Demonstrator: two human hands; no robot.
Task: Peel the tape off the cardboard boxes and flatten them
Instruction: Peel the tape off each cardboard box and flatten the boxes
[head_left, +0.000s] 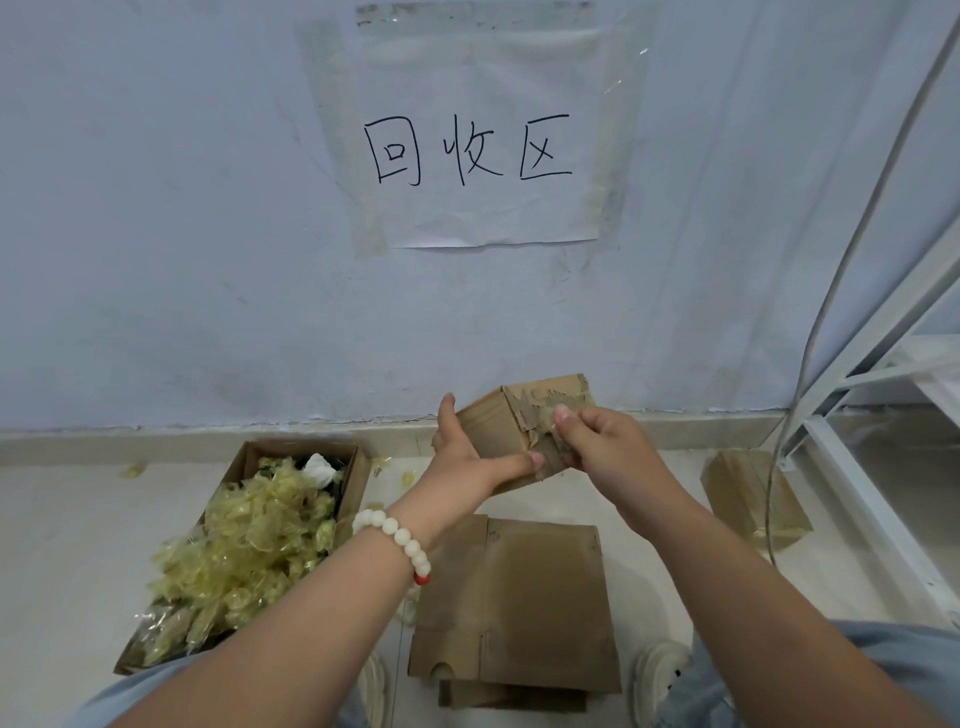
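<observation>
A small brown cardboard box (506, 421) with a torn, scuffed face is held up in front of the wall. My left hand (467, 457) grips it from the left and below, thumb up along its side. My right hand (597, 447) pinches at the torn face, where tape remnants cling; the tape itself is hard to make out. Below, a stack of flattened cardboard (524, 608) lies on the floor between my feet.
An open box (353, 467) full of crumpled yellowish tape (249, 540) sits at the left. A taped box (748, 493) lies at the right beside a white metal frame (852, 493) and a hanging cable. A paper sign (478, 150) is taped to the wall.
</observation>
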